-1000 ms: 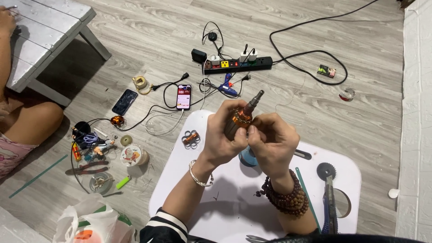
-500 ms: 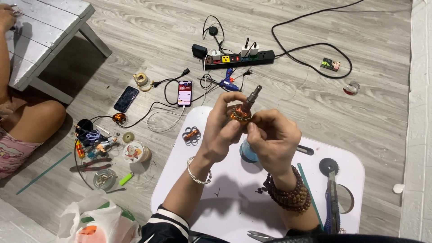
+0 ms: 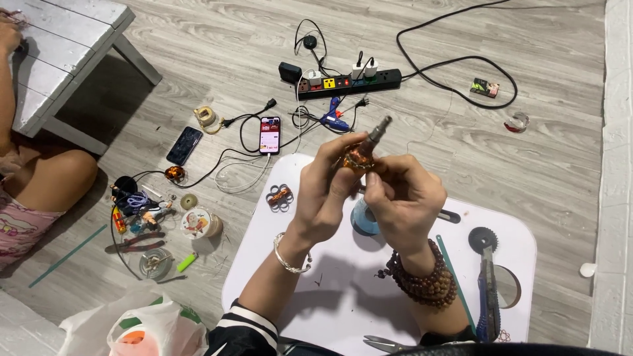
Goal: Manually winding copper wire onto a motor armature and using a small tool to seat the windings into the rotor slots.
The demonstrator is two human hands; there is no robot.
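Both of your hands are raised together above the far edge of the white lap table [image 3: 330, 290], closed on one small part. Your left hand [image 3: 326, 191], silver bangle at the wrist, pinches the copper-wound motor core [image 3: 358, 157] from the left; your right hand [image 3: 403, 198], bead bracelets at the wrist, grips it from the right with fingers curled in tight. The core's metal shaft [image 3: 378, 129] sticks up and away from you, tilted right, clear of both hands.

Around you, by size:
- Grey wood floor [image 3: 217, 53], with a pale wooden bench [image 3: 59, 46] at far left and another person's bare knee [image 3: 56, 181] beside it.
- White plastic bag [image 3: 142, 326] at the near left edge of the lap table.
- Black power strip [image 3: 349, 82] beyond your hands, plugs and cables attached; a blue glue gun [image 3: 333, 120] just in front of it.
- Blue-handled rotary cutter [image 3: 486, 277] lying on the right side of the lap table.
- Two phones on the floor: a lit one [image 3: 270, 134] and a dark one [image 3: 184, 145].
- Blue round object [image 3: 361, 221] on the lap table beneath your hands, mostly hidden; possibly a tape roll.
- Small copper coil piece [image 3: 279, 196] on the table's left corner.
- Green lighter [image 3: 186, 262] on the floor among the small tools.
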